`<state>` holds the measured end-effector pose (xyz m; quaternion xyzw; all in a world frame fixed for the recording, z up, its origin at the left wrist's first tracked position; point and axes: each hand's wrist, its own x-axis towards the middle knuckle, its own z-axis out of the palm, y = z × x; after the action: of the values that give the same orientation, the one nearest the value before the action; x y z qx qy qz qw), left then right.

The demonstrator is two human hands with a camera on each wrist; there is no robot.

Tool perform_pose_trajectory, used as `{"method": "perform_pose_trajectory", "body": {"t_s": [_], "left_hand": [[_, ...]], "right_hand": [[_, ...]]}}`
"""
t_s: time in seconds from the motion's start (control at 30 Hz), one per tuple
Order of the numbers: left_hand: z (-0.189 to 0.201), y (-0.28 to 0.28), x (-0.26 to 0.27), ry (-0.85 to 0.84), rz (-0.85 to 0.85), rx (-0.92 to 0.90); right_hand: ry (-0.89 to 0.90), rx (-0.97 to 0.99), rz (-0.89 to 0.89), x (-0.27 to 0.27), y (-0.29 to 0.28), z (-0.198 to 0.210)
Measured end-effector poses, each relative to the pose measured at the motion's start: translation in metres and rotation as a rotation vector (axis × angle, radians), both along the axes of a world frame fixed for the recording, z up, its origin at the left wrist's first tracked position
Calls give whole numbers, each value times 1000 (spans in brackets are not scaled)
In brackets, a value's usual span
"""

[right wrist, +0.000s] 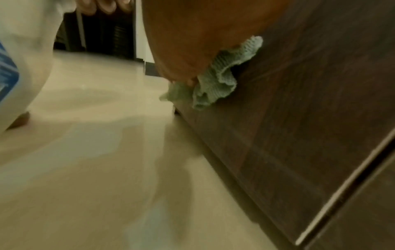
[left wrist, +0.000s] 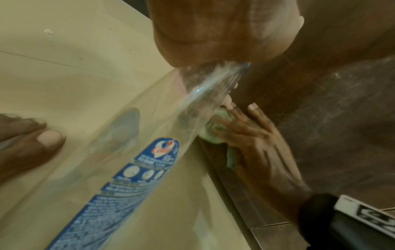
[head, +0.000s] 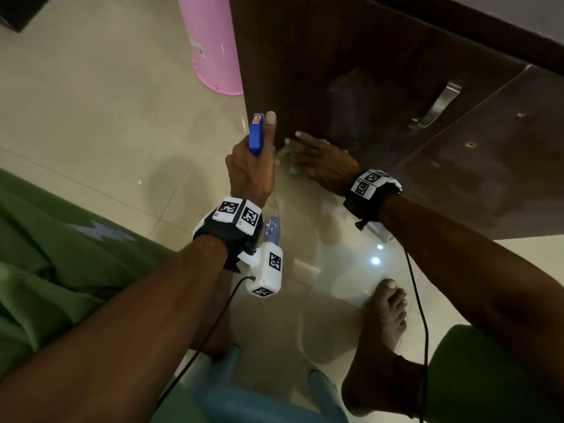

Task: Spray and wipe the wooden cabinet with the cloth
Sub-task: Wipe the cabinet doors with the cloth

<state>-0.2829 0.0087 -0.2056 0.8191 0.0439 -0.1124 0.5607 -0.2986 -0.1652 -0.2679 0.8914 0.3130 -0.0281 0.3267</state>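
The dark brown wooden cabinet (head: pixel 396 102) stands in front of me on the floor. My left hand (head: pixel 259 154) grips the neck of a clear spray bottle (left wrist: pixel 119 169) with a blue label. The thumb lies up along its blue trigger head (head: pixel 255 134), which is level with the cabinet's left corner. My right hand (head: pixel 317 157) lies flat with spread fingers on a pale green cloth (right wrist: pixel 218 81). It presses the cloth (left wrist: pixel 209 133) against the bottom left of the cabinet door (right wrist: pixel 299 118). The hand hides most of the cloth (head: pixel 290 154).
A pink bin (head: pixel 210 41) stands on the tiled floor just left of the cabinet. A metal handle (head: pixel 436 105) sits on the door, with a second door to its right. My bare foot (head: pixel 384 325) and a light blue stool (head: pixel 259 398) are below.
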Motion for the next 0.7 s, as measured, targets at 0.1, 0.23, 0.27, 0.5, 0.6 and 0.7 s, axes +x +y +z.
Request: {"method": "perform_pose_trajectory", "body": {"t_s": [0.1, 0.23, 0.27, 0.5, 0.6, 0.7], "left_hand": [[-3, -2, 0, 1, 21, -13], [-6, -9, -3, 7, -2, -11], [-6, -11, -4, 5, -10, -6], [4, -22, -7, 73, -33, -40], [7, -21, -8, 86, -40, -30], [3, -22, -10, 67, -32, -38]], "right_hand": [[-302, 301, -14, 2, -4, 18], [-790, 556, -31, 1, -9, 62], [-854, 553, -36, 0, -8, 67], [-237, 451, -55, -14, -19, 9], [-18, 393, -77, -27, -25, 2], [-278, 436, -73, -24, -25, 20]]}}
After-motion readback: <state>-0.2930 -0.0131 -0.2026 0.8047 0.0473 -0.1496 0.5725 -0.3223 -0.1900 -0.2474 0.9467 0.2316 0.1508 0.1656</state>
